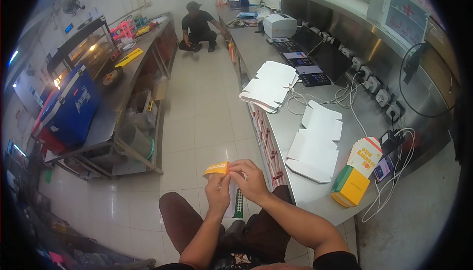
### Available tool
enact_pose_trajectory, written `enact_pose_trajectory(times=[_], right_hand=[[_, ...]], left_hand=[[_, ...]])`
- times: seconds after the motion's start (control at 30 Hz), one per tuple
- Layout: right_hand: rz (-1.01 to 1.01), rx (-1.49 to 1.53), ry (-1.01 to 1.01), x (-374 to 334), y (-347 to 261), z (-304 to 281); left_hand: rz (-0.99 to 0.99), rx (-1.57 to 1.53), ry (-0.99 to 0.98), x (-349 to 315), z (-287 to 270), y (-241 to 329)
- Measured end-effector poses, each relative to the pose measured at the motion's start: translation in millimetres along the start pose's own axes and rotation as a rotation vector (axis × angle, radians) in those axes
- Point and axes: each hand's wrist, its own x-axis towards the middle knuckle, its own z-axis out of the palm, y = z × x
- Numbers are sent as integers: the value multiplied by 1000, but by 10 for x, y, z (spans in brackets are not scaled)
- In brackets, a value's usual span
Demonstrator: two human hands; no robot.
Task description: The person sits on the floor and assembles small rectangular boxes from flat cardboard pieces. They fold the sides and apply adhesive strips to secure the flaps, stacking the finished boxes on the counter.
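Between my knees I hold a cardboard carton blank (215, 168), with a yellow printed flap at its top and a white and green part hanging below. My left hand (218, 191) is closed on it just under the yellow flap. Fingers of my right hand (250, 179) pinch the flap's right corner, touching the left fingertips. My hands hide much of the middle. On the steel counter to my right lie flat white carton blanks (315, 144), a further stack of blanks (271, 84) and a nested pile of yellow and green cartons (352, 181).
Phones (306, 65), tablets, chargers and loose white cables (345, 95) lie along the counter's back, near a white printer (280, 25). Left stands a steel bench (111, 105) with a blue cooler box (74, 107). A person (198, 28) squats at the aisle's far end.
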Motion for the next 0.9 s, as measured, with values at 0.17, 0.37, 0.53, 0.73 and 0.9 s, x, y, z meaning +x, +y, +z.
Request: enact_pose_trajectory(times=[0.17,0.37,0.53,0.73,0.9], right_hand=[[-26,-7,3,23,4,2],[95,109,-65,9,58,-23],[179,225,-101,25,26,-41],[158,216,-115,43,-15,-53],[91,117,-110,31,19,-28]], left_hand=[[-16,-20,-9,-12,-3,-35],[-69,-21,-80,-40,-53,-68],[-155,-211,-91,-3,-75,-55],[-208,-348,-91,14,-85,-86],[-341,-607,0,2,-68,-57]])
